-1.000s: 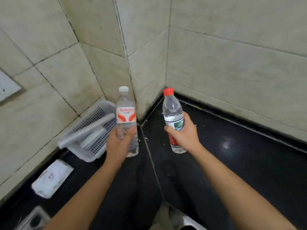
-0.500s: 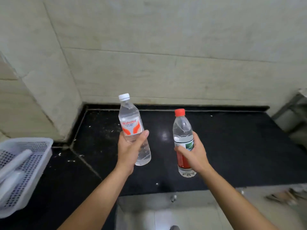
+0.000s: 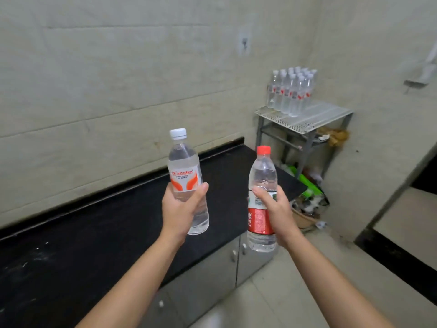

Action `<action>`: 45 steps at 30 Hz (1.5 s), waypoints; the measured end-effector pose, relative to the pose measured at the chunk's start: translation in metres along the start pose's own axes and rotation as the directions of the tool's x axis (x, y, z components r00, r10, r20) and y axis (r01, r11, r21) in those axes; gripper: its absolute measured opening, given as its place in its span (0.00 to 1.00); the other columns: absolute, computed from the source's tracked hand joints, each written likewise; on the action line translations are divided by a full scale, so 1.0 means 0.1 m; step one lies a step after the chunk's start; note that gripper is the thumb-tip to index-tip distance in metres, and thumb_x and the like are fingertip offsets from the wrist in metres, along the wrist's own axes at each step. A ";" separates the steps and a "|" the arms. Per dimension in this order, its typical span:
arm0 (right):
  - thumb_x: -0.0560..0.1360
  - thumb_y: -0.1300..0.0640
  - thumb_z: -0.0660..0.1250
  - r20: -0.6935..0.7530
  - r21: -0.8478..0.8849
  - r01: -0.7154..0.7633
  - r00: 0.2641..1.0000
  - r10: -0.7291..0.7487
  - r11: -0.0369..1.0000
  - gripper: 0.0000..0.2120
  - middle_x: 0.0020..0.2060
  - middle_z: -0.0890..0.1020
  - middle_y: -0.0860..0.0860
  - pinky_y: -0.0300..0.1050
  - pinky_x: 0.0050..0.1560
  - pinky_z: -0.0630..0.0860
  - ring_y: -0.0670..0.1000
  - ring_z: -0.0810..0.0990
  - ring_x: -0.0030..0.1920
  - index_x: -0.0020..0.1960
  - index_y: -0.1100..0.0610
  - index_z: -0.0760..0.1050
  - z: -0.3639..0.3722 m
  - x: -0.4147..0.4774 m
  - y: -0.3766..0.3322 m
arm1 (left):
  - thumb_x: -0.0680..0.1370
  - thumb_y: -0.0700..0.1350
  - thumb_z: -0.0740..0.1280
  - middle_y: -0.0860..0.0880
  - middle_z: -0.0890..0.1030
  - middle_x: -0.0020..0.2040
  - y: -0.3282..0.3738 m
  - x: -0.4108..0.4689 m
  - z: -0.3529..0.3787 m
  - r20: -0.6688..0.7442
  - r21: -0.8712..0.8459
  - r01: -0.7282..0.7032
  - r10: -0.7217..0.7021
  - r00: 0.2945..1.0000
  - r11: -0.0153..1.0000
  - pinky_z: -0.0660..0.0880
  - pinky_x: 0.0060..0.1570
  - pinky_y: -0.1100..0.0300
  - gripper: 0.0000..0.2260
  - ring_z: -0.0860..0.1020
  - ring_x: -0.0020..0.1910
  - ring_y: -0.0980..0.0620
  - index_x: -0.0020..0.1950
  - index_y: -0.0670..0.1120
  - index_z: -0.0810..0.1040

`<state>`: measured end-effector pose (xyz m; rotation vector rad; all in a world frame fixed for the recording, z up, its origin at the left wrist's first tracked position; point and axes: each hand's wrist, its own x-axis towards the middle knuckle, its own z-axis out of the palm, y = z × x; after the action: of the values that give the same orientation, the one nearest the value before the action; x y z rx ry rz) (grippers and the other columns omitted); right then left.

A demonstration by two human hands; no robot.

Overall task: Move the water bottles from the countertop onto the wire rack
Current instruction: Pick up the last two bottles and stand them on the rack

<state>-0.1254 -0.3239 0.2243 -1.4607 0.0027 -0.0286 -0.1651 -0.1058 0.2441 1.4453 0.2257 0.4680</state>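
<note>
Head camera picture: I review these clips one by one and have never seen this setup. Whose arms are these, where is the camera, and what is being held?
No machine here: a person wears one wide-angle camera on the head, looking forward and down, so the two bare arms reaching in from below are their own. The left hand grips a clear plastic bottle with a white cap and orange label. The right hand grips a clear plastic bottle with a red cap and red label. Both bottles are upright, lifted above the black stone countertop. Past its far end stands a grey metal wire rack, already carrying a cluster of clear white-capped bottles. Clutter lies under the rack, too blurred to name.
</note>
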 end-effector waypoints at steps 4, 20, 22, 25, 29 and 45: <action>0.62 0.40 0.77 -0.088 0.004 -0.004 0.996 0.004 1.000 0.26 0.49 0.85 0.58 0.65 0.57 0.80 0.61 0.85 0.49 0.55 0.52 0.78 -1.16 0.18 -0.04 | 0.62 0.58 0.80 0.46 0.86 0.49 -0.17 -0.14 1.21 0.129 0.008 0.054 -0.055 0.990 0.998 0.82 0.53 0.47 0.28 0.85 0.49 0.46 0.57 0.46 0.80; 0.59 0.44 0.73 -0.261 0.073 -0.082 0.960 0.098 0.994 0.26 0.37 0.84 0.61 0.56 0.42 0.80 0.58 0.82 0.35 0.48 0.62 0.79 -3.29 1.99 0.04 | 0.70 0.45 0.79 0.45 0.86 0.51 -1.11 0.81 4.01 0.339 0.028 0.133 -0.135 0.931 0.991 0.81 0.51 0.54 0.20 0.85 0.50 0.47 0.59 0.43 0.79; 0.59 0.46 0.72 -0.280 -0.002 -0.063 0.958 0.060 0.998 0.25 0.37 0.83 0.61 0.56 0.41 0.79 0.58 0.81 0.35 0.49 0.63 0.78 -3.41 2.39 0.03 | 0.69 0.46 0.79 0.44 0.86 0.51 -1.26 1.19 4.35 0.342 0.012 0.115 -0.112 0.933 0.993 0.81 0.52 0.53 0.21 0.84 0.50 0.46 0.59 0.43 0.79; 0.61 0.51 0.71 -0.290 -0.072 -0.053 0.956 0.030 0.996 0.19 0.34 0.81 0.57 0.51 0.36 0.79 0.56 0.80 0.32 0.48 0.60 0.77 -3.57 3.07 -0.18 | 0.71 0.42 0.79 0.43 0.86 0.51 -1.35 1.78 4.87 0.324 -0.033 0.131 -0.114 0.939 0.991 0.80 0.52 0.51 0.18 0.84 0.50 0.46 0.58 0.43 0.79; 0.61 0.47 0.73 -0.353 -0.134 0.069 0.929 -0.112 0.989 0.21 0.37 0.83 0.53 0.44 0.36 0.78 0.49 0.81 0.34 0.50 0.57 0.79 -3.75 3.98 -0.60 | 0.68 0.48 0.81 0.46 0.86 0.52 -1.19 2.53 5.48 0.334 -0.077 0.066 -0.036 0.942 0.995 0.80 0.53 0.53 0.23 0.84 0.52 0.48 0.60 0.46 0.79; 0.66 0.46 0.81 -0.197 -0.121 0.283 0.933 -0.303 0.951 0.21 0.46 0.86 0.49 0.57 0.51 0.83 0.51 0.86 0.46 0.54 0.50 0.79 -4.64 7.19 -0.72 | 0.63 0.63 0.79 0.51 0.79 0.54 -1.48 4.28 7.57 0.141 0.279 -0.270 0.239 0.961 0.922 0.78 0.58 0.48 0.23 0.79 0.55 0.51 0.52 0.56 0.81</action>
<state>0.5826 -0.8081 0.2566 -1.5318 -0.0402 -0.4353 0.5616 -0.6054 0.2480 1.8004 0.0205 0.5863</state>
